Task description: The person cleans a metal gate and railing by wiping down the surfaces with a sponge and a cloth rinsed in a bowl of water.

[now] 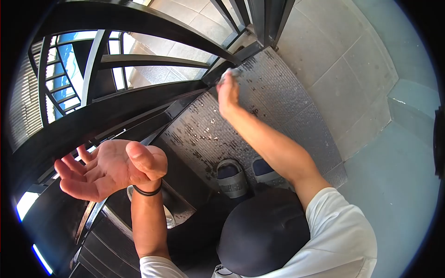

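My left hand [111,169] is raised palm up at the left, fingers apart and holding nothing, beside the black metal railing [125,102]. A dark band circles that wrist. Farther forward, my right hand [228,92] is closed around a small greyish-white cloth-like item [230,72], blurred and mostly hidden by the fingers. It is near the foot of the railing's corner post, above the ribbed grey step [208,125]. Dark wet-looking patches and shiny drops mark the step.
My feet in grey sandals [232,178] stand on the step's near edge. Grey floor tiles [333,83] and a pale blue-grey wall [394,185] lie to the right. Dark slatted metalwork [106,250] is at the lower left.
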{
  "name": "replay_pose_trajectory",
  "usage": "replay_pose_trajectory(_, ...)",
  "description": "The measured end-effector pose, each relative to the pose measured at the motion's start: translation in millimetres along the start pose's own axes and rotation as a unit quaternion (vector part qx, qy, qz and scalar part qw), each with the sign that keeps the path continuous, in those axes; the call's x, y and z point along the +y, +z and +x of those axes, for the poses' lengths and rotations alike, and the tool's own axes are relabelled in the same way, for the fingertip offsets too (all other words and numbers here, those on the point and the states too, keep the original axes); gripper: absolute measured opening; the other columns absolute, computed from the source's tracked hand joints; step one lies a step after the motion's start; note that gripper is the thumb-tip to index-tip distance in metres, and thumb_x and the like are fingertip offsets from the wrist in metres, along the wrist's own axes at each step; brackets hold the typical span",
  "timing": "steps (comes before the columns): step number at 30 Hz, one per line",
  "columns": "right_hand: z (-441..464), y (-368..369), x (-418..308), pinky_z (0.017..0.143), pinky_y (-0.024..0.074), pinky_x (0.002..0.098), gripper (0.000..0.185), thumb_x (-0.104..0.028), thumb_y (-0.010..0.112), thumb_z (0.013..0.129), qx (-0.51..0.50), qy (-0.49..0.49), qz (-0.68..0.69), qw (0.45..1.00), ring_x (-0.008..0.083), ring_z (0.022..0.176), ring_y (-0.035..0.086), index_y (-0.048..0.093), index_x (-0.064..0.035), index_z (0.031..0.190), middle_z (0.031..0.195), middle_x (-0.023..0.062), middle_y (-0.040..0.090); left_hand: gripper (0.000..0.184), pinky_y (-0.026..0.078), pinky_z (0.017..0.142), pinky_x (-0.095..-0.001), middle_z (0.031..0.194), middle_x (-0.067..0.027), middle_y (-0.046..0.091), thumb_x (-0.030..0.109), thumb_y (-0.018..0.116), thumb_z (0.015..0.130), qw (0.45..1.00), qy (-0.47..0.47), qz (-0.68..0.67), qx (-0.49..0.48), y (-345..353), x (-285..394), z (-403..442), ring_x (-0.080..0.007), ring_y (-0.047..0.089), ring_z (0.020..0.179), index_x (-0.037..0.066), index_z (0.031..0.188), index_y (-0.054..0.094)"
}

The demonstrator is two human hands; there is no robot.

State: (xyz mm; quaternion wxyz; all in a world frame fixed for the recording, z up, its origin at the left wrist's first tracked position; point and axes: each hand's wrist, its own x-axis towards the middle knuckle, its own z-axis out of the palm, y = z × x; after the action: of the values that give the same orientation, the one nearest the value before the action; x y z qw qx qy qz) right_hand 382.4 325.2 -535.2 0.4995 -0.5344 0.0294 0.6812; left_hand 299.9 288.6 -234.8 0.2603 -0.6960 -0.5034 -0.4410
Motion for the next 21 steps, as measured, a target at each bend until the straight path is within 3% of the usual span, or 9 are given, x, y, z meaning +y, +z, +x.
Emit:
replay_pose_trajectory(4,-54.2,6.2,48.7,0.064,0.0293,0.0232,0.035,-0.056,0.040,0.103,-0.181,0.066,0.039,0.980,0.0069,0.071,0.036,0.045,-0.0233,0.094,0.079,-0.0066,0.035,0.110,0.017,0.115,-0.0426,0.156,-0.0220,0.010,0.028,0.073,0.081,0.991,0.080,0.108,-0.013,6.8,-10.3,19.1,-0.0315,0.015,0.144,-0.002,0.152,-0.004)
replay_pose_trajectory(9,-1.6,19.9,-41.8,0.077,0.0470,0.0303,0.064,-0.069,0.043,0.096,-0.030,-0.008,0.171,0.985,0.0118,0.089,0.056,0.053,-0.0130,0.124,0.106,0.0004,0.062,0.111,0.008,0.119,-0.0431,0.157,-0.0240,0.002,0.021,0.075,0.080,0.967,0.178,0.181,-0.030,5.0,-24.8,34.5,-0.0316,0.005,0.147,-0.005,0.151,-0.006)
replay_pose_trajectory(11,59.0,8.1,-60.1,0.069,0.0431,0.0285,0.063,-0.069,0.039,0.098,0.061,-0.086,0.181,0.978,0.0110,0.079,0.055,0.061,-0.0130,0.115,0.104,-0.0017,0.067,0.111,0.008,0.119,-0.0437,0.156,-0.0257,0.001,0.023,0.076,0.080,0.954,0.205,0.215,-0.036,4.2,-35.1,34.3,-0.0322,0.005,0.147,-0.005,0.151,-0.003)
replay_pose_trajectory(14,84.4,-7.3,-63.2,0.067,0.0369,0.0274,0.063,-0.071,0.037,0.096,0.009,-0.019,0.181,0.983,0.0087,0.079,0.052,0.062,-0.0156,0.111,0.107,-0.0036,0.067,0.082,0.006,0.118,-0.0540,0.152,-0.0355,0.002,0.030,0.080,0.082,0.867,0.307,0.391,-0.034,3.7,-47.2,30.7,-0.0445,-0.005,0.147,0.013,0.147,0.034)
replay_pose_trajectory(16,52.4,-1.1,-43.9,0.080,0.0383,0.0268,0.075,-0.075,0.037,0.094,0.013,-0.037,0.089,0.995,0.0096,0.097,0.052,0.051,-0.0113,0.133,0.127,0.0001,0.058,0.064,0.000,0.118,-0.0558,0.150,-0.0393,0.000,0.031,0.080,0.084,0.881,0.309,0.357,-0.010,8.9,-47.4,29.1,-0.0513,-0.013,0.144,0.019,0.139,0.049)
replay_pose_trajectory(17,32.0,3.7,-28.1,0.096,0.0355,0.0300,0.093,-0.077,0.037,0.092,-0.020,-0.063,0.069,0.995,0.0121,0.116,0.045,0.028,-0.0062,0.152,0.144,0.0035,0.043,0.064,0.000,0.118,-0.0558,0.150,-0.0393,0.000,0.031,0.080,0.084,0.883,0.307,0.357,-0.007,10.6,-45.0,31.3,-0.0513,-0.013,0.144,0.019,0.139,0.049)
replay_pose_trajectory(18,13.8,1.8,-16.9,0.105,0.0321,0.0344,0.103,-0.078,0.034,0.092,-0.078,-0.017,0.034,0.996,0.0136,0.125,0.040,0.007,-0.0031,0.157,0.153,0.0075,0.032,0.086,0.001,0.119,-0.0496,0.153,-0.0319,-0.003,0.029,0.080,0.082,0.877,0.304,0.373,-0.014,10.5,-40.3,35.5,-0.0434,-0.007,0.147,0.005,0.144,0.026)
replay_pose_trajectory(19,-5.2,6.8,-5.7,0.104,0.0342,0.0346,0.096,-0.076,0.034,0.094,-0.066,0.009,0.034,0.997,0.0140,0.122,0.043,0.017,-0.0030,0.154,0.149,0.0080,0.038,0.110,0.003,0.121,-0.0434,0.157,-0.0246,-0.006,0.027,0.080,0.081,0.871,0.302,0.388,-0.021,11.2,-37.0,37.6,-0.0354,-0.002,0.149,-0.008,0.150,0.003)
replay_pose_trajectory(21,-14.2,10.6,-8.0,0.099,0.0390,0.0345,0.083,-0.071,0.035,0.097,-0.067,0.049,0.078,0.994,0.0155,0.113,0.050,0.036,-0.0038,0.145,0.138,0.0089,0.050,0.111,0.002,0.121,-0.0426,0.157,-0.0248,-0.005,0.025,0.080,0.081,0.902,0.274,0.334,-0.017,13.4,-34.9,36.8,-0.0351,-0.002,0.149,-0.008,0.150,0.000)
